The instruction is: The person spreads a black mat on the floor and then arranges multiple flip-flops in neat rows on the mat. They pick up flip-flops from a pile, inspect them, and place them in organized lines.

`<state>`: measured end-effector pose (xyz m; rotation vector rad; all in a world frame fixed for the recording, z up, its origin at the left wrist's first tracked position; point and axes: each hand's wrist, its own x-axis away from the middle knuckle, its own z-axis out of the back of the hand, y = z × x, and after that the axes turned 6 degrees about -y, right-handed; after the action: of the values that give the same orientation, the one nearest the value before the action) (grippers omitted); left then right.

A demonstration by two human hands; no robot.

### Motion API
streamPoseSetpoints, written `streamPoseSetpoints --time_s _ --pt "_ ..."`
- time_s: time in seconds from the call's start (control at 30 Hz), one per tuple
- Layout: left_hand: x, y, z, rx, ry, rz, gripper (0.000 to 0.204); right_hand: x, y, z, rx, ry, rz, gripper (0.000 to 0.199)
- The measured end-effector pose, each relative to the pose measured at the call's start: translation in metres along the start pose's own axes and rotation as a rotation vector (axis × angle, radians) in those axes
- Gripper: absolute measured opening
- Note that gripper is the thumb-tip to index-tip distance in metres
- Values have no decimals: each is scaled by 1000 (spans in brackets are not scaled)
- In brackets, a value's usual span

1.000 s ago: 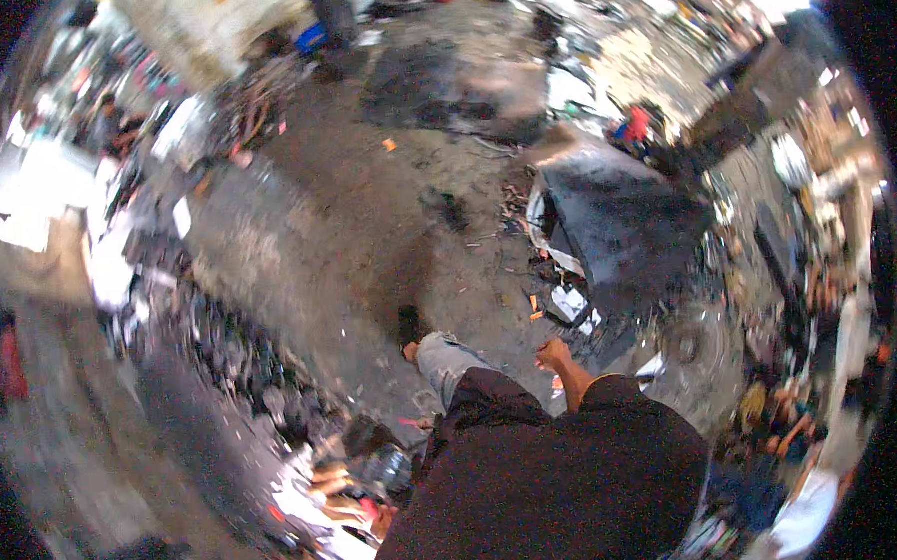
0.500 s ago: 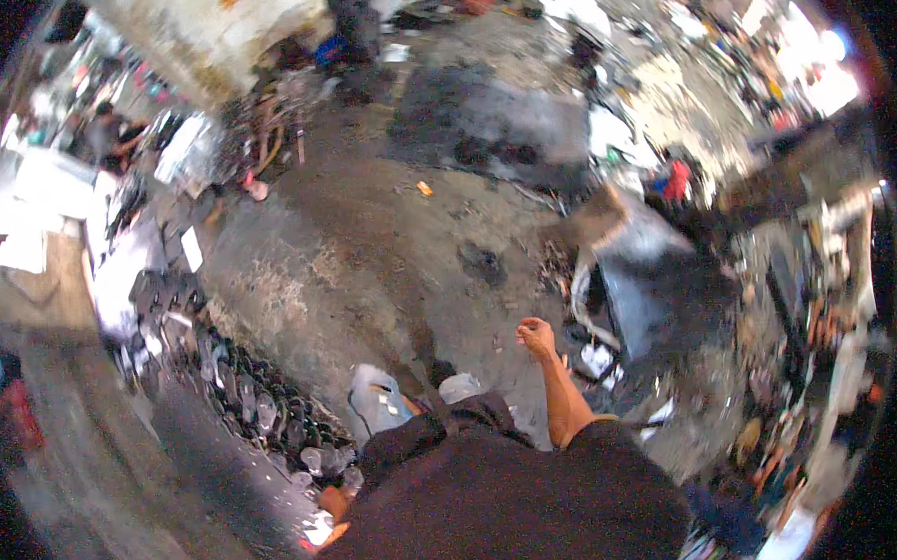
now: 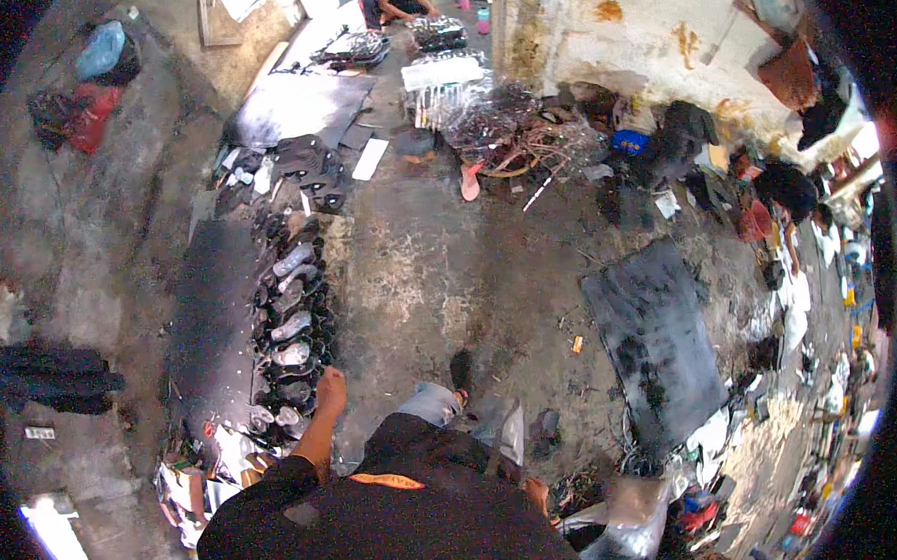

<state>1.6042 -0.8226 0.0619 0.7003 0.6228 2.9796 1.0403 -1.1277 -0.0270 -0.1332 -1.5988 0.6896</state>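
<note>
The left hand hangs just right of the near part of a long row of dark and greyish shoe-shaped pieces; the row runs from beside this hand toward the far left along the floor. Whether hand and row touch cannot be told. Its fingers look bent inward, though how far they close, or whether they grip anything, is too small to tell. A dark flat sheet lies along the row's left side, farther from the hand. The right hand shows only in part beside the dark clothing, near a greyish plastic-like sheet on the near right, well apart from the row; its opening and contents cannot be told. Farther right lies a dark mat.
</note>
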Motion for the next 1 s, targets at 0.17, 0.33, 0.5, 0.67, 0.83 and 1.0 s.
streamPoseSetpoints --time_s 0.17,0.33,0.5,0.67,0.83,1.0 --pt "-55 95 31 44 99 19 12 -47 -113 -23 -101 -276 -4 28" --pt "-107 115 20 65 141 114 12 -113 -220 -70 60 -113 -70 22" --pt "-130 173 -10 74 180 236 11 -243 -305 -45 295 -280 186 21" --pt "-114 155 -31 87 474 250 15 -339 -439 -81 74 -240 50 38" --pt "-87 140 -64 1 454 353 9 -401 -594 -189 -21 -393 232 26" --pt "-92 152 -90 536 107 772 16 -422 -672 -333 43 -478 243 15"
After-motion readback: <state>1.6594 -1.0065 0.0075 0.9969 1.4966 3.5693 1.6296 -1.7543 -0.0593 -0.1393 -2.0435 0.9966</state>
